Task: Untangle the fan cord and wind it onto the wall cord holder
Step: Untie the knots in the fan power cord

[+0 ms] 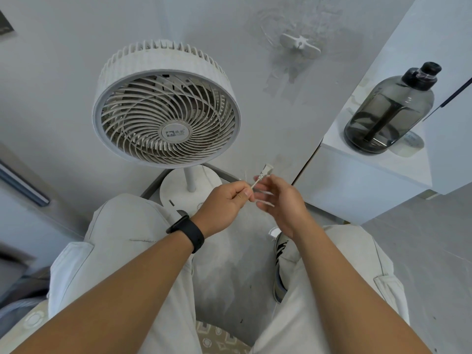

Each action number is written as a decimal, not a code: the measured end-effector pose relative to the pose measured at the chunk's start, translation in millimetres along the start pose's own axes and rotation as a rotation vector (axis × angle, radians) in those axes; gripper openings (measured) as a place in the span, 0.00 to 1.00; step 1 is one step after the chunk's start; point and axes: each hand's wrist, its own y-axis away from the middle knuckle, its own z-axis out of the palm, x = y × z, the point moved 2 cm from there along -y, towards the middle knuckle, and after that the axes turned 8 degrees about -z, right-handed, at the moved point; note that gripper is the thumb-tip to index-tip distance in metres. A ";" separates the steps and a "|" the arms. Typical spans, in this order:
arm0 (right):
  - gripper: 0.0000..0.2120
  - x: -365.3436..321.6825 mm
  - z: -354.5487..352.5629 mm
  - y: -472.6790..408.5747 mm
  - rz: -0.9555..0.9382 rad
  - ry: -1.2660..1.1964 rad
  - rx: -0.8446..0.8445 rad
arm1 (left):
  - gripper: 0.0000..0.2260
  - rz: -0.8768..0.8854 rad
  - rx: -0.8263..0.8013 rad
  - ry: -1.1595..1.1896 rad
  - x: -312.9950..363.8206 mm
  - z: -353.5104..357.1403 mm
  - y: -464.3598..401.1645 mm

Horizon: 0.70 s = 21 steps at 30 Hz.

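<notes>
Nearby, smoky jug (pixel 388 111) looks nearly empty.

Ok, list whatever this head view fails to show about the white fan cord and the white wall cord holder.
- Thin white fan cord: motion-blurred between the left hand and right hand; any tangle is unreadable.
- Cord's run to the white pedestal fan: hidden behind both hands.
- White plug end: too small to tell its type.
- White wall cord holder: small and distant; its wall fixing is unclear.
</notes>
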 end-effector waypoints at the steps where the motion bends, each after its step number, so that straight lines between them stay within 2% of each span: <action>1: 0.20 -0.8 4.3 3.3 0.029 -0.034 -0.096 | 0.12 0.002 0.003 -0.020 1.5 0.1 1.0; 3: 0.17 -0.2 8.6 8.1 0.002 -0.012 -0.182 | 0.12 0.000 -0.006 -0.044 3.2 0.0 2.6; 5: 0.13 0.5 8.0 8.9 -0.093 0.012 -0.152 | 0.11 -0.004 -0.004 -0.070 0.9 -0.2 0.9; 8: 0.11 -2.1 -1.2 -0.2 -0.164 -0.176 0.049 | 0.12 -0.042 -0.004 -0.129 -5.9 -0.7 -3.1; 12: 0.11 -11.4 -29.2 -15.0 -0.142 -0.507 0.337 | 0.12 -0.062 -0.014 -0.212 -9.7 -0.7 -4.2; 15: 0.11 -19.0 -49.9 -19.7 -0.150 -0.637 0.432 | 0.11 -0.073 -0.001 -0.280 -14.3 -2.4 -5.7; 18: 0.11 -19.3 -41.1 -14.6 -0.131 -0.474 0.315 | 0.10 -0.055 0.033 -0.258 -14.6 -4.1 -7.0; 21: 0.09 -5.0 -11.0 0.5 -0.059 -0.093 -0.026 | 0.10 -0.014 0.058 -0.204 -9.4 0.4 -7.0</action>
